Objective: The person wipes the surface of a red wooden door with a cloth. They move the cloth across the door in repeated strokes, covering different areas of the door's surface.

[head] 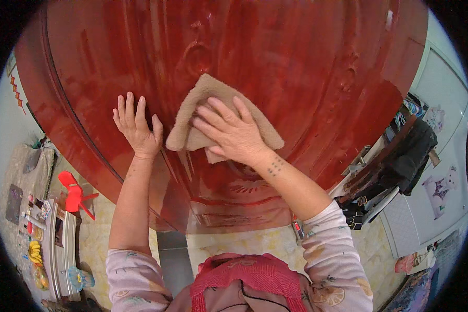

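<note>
Before me is a glossy red wooden door (288,78) with raised moulding and carved details. My right hand (232,130) presses a folded tan cloth (202,95) flat against it, fingers spread over the fabric. One corner of the cloth points upward, and a smaller flap shows below my thumb. To the left of the cloth, my left hand (139,126) has its fingers apart and holds nothing. It appears to rest against the door beside a vertical seam.
A red plastic chair (73,193) stands low on the left, near a white cabinet (58,249) bearing bananas (35,252) and bottles. A light-blue basket (81,277) is beside the cabinet. Dark clothes (397,156) hang on the right, before a white door (440,89).
</note>
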`<state>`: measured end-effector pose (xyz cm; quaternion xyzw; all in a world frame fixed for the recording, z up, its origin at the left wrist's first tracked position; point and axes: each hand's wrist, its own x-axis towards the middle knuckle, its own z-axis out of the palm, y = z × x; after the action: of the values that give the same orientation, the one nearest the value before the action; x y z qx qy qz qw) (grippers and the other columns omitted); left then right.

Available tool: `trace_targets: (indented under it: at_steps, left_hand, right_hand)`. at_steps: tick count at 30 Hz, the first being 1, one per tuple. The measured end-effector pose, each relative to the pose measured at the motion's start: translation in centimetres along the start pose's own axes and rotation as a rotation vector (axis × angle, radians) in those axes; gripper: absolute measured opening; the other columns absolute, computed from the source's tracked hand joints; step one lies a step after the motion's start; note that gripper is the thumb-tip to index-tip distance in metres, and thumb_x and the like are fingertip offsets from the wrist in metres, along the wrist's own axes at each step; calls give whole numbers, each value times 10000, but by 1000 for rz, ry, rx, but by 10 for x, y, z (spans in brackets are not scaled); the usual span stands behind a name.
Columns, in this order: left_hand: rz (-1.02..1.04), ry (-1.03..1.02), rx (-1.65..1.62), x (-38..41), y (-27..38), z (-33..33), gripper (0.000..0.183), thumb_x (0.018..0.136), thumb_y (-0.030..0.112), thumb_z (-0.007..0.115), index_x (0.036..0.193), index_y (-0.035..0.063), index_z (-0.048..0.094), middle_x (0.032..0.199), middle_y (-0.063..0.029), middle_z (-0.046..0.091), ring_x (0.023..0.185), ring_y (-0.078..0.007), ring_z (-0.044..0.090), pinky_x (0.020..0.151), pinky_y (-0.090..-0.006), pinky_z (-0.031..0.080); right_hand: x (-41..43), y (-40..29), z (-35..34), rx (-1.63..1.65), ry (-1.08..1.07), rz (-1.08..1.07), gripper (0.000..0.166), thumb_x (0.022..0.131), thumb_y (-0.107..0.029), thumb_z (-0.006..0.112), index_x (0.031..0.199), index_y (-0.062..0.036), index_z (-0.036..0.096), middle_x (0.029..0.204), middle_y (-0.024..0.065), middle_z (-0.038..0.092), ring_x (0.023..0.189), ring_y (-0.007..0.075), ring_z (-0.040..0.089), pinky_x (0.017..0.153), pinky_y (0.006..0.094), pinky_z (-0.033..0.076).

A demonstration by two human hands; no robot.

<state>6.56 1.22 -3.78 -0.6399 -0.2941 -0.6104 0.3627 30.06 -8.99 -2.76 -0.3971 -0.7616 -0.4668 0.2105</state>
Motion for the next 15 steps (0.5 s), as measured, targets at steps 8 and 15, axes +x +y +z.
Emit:
trace_targets:
  at_steps: [8,15]
  left_hand:
    - [-8,0,-7,2,2,0,547,813,177,566,1348,125,461,1452,-132,395,1374,-361,315,1122,-539,182]
    - [-13,7,-4,1,3,4,548,810,179,566,1345,125,457,1455,-126,386,1373,-359,313,1120,-541,184]
  right_hand:
    - [-77,138,-55,-104,205,470,638,644,-367,726,1165,-47,547,1439,169,341,1383,391,237,1113,576,192]
    - [-102,248,-91,-158,529,741,644,849,-416,596,1313,7,453,1422,233,348,1344,395,292,1098,504,221]
